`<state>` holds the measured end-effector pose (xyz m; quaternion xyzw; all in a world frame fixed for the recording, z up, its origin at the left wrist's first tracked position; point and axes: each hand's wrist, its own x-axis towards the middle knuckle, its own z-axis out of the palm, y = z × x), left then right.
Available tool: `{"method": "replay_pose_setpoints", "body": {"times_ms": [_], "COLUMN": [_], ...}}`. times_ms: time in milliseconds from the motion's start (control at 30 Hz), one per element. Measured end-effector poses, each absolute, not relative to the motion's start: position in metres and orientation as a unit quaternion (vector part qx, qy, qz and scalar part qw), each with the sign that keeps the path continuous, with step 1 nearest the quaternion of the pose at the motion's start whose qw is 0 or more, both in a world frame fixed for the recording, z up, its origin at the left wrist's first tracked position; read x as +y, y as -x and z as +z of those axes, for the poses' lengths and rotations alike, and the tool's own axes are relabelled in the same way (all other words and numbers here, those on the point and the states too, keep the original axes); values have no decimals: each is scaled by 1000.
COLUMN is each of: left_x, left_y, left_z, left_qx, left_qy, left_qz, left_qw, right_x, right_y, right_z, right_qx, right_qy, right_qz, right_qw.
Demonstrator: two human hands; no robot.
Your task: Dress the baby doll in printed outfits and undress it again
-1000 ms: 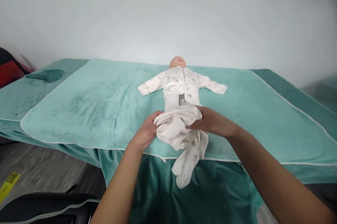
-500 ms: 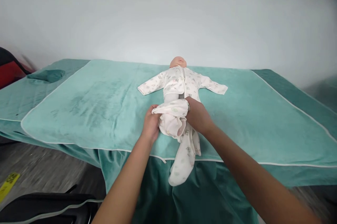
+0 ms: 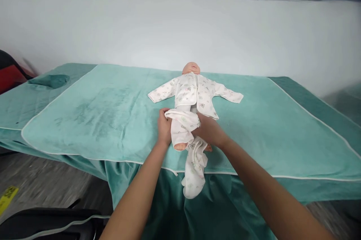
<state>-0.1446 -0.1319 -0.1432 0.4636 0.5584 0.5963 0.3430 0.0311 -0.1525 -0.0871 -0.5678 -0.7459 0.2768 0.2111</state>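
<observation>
A baby doll (image 3: 191,68) lies on its back, dressed in a white printed jacket (image 3: 186,89) with both sleeves spread wide. White printed baby pants (image 3: 194,172) are bunched over its legs, and one pant leg hangs past the front edge of the bed. Bare doll toes (image 3: 180,146) poke out of the other pant leg's end. My left hand (image 3: 164,127) pinches the waistband at its left side. At the waistband's right side, my right hand (image 3: 208,129) is closed on the fabric, its fingertips hidden by cloth.
A light green velvet mat (image 3: 84,119) with white piping covers the bed, over a darker green cover (image 3: 299,93). Behind stands a white wall (image 3: 180,29). A black chair (image 3: 50,225) is at the lower left, and a red and black object (image 3: 11,76) at the far left.
Both hands have drawn the pants' waistband up the doll's legs. Toes now show at one pant leg's end, and my right hand has shifted left toward the legs.
</observation>
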Motion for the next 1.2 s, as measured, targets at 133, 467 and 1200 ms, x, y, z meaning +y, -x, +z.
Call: {"method": "replay_pose_setpoints", "body": {"times_ms": [133,467,1200], "left_x": [-136,-208,-211], "left_y": [152,144,140], "left_z": [-146,-84,-94], "left_qx": [531,464,461], "left_qy": [-449,-681,-868], "left_qz": [597,516,185], "left_qw": [399,235,33], "right_x": [-155,-179,-256], "right_y": [-18,-68,-84], "right_z": [-87,-87,-126], "right_qx": [-696,-632,-459], "right_qy": [636,402,464], "right_qz": [234,571,649], "right_qw": [237,337,391]}}
